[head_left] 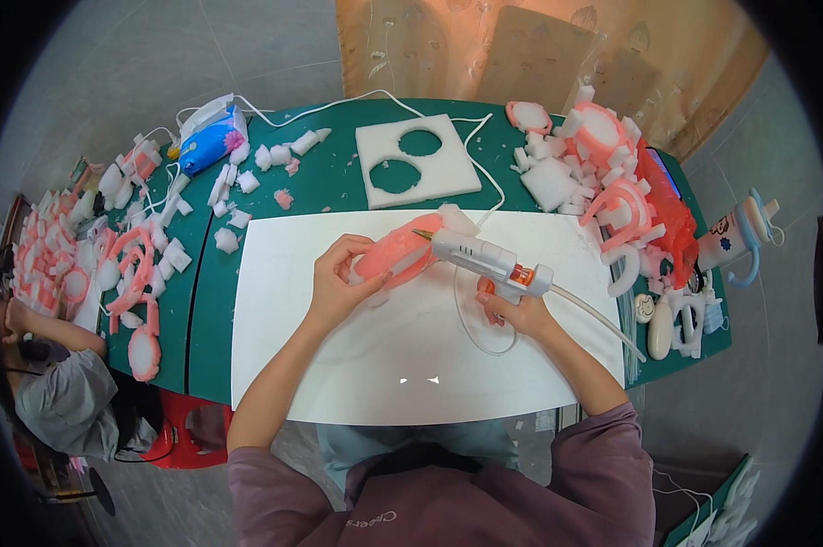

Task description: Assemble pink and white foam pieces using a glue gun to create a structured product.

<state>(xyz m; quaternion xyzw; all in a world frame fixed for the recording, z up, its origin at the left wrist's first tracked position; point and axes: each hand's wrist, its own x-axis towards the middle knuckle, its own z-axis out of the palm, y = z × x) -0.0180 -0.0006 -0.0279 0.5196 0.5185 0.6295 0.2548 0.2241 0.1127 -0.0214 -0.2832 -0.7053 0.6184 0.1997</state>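
My left hand is closed on the left end of a pink foam piece, holding it tilted above a white board. A white foam bit sits at the piece's far right end. In my right hand is a white glue gun, fingers wrapped round its handle. Its brass-coloured nozzle points left and lies over the pink foam; whether it touches I cannot tell. A translucent glue stick sticks out of the gun's back. The gun's thin cord loops below it on the board.
A white foam sheet with two round holes lies on the green table behind the board. Foam pieces heap at right and left. A blue wipes pack and a tumbler stand outward. Another person sits at left.
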